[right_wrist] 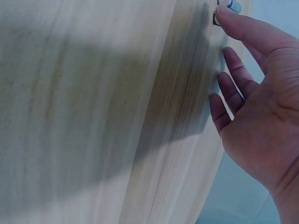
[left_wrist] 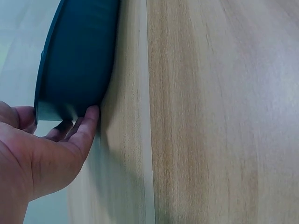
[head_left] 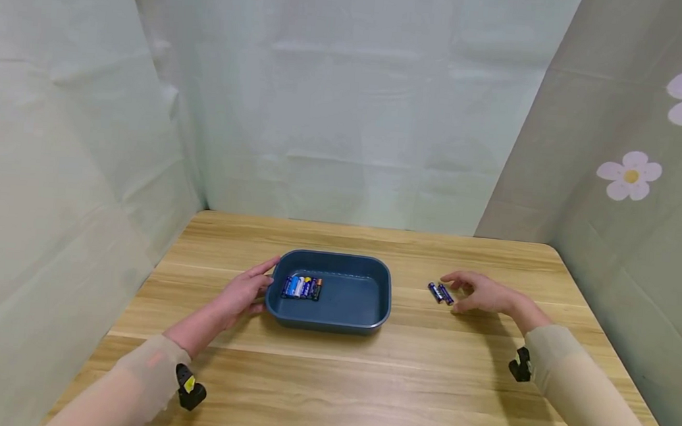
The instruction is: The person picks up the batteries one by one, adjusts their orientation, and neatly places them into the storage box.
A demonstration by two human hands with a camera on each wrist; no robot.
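A dark blue rectangular tray (head_left: 345,322) stands on the table, with a row of several batteries (head_left: 302,287) lying side by side at its left end. My left hand (head_left: 244,293) touches the tray's left end from outside; in the left wrist view its fingertips (left_wrist: 91,114) rest against the outer wall. Two loose batteries (head_left: 441,293) lie to the right of the tray. Beside them is my right hand (head_left: 480,294), thumb and fingers spread around their right side. In the right wrist view the thumb partly hides the batteries (right_wrist: 233,6), and the palm holds nothing.
The wooden table (head_left: 328,397) has pale sheeting (head_left: 360,109) hung behind it and on both sides. The right sheet carries printed flowers (head_left: 630,175). A small black device is strapped on each sleeve.
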